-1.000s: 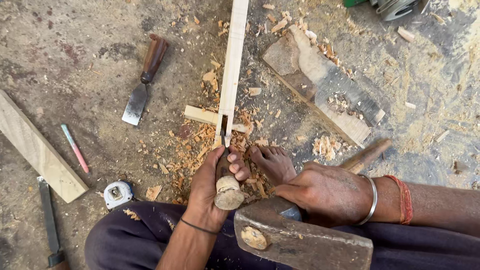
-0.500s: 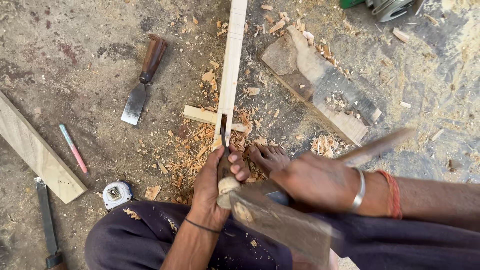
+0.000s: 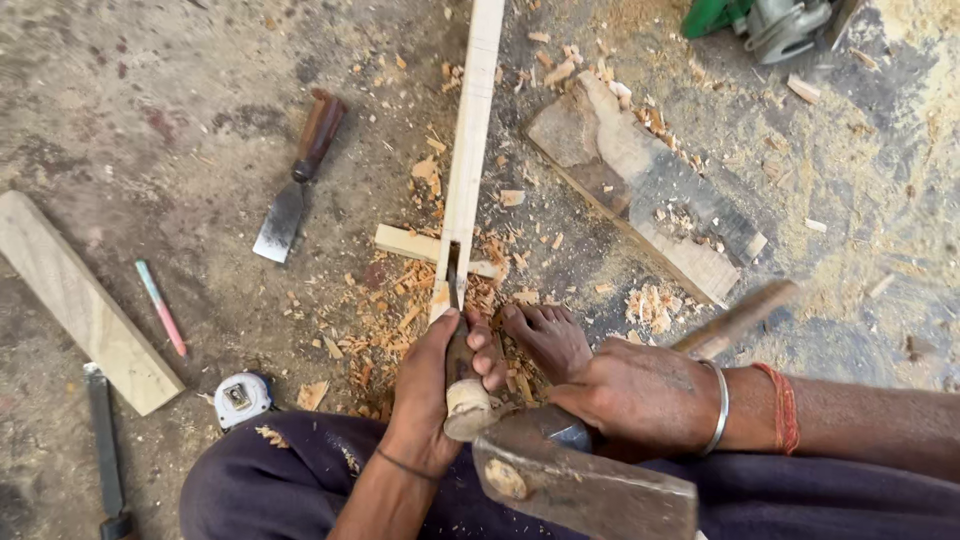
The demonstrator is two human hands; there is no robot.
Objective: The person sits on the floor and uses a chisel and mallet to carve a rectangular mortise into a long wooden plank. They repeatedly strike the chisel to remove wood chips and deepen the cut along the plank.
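Nearest, at about 5 o'clock, the right hand (image 3: 640, 400) has its grip closed on a heavy hammer (image 3: 585, 485), whose wooden handle runs out toward 2 o'clock and whose blunt head sits just beside the butt of a chisel (image 3: 462, 385). The left hand (image 3: 440, 385) at 6 o'clock wraps that chisel tightly, its blade set into the near end of a long pale wood strip (image 3: 468, 160) that runs away toward 12 o'clock. A bare foot (image 3: 545, 335) rests beside the strip among shavings. Farther out — at 9 o'clock — lie a tape measure (image 3: 240, 397), a pencil (image 3: 160, 306) and a plank (image 3: 85, 300); a second, wide chisel (image 3: 300, 175) lies at 11 o'clock.
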